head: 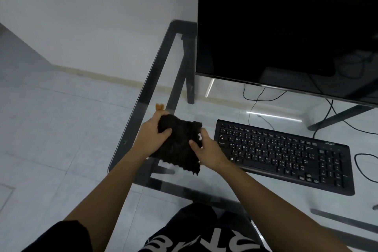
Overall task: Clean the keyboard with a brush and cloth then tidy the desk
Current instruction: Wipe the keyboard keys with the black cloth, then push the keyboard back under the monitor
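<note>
Cloth (180,145) held in both hands' grip, left hand (152,135) and right hand (208,152), beside keyboard (284,155).

surface: glass desk (143,96) | on it: black keyboard (286,155); monitor (286,26); cable (364,168)

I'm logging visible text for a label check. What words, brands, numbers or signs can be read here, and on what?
"Q W E", "A S D F G", "Z X C V": white letters on the black keyboard, partly legible; the other key legends are too small.
Logo at the keyboard's far right corner: too blurred to read.
Large white print on the black shorts: cut off and seen upside down, unreadable.
Monitor, dark cloth: no text visible.
</note>
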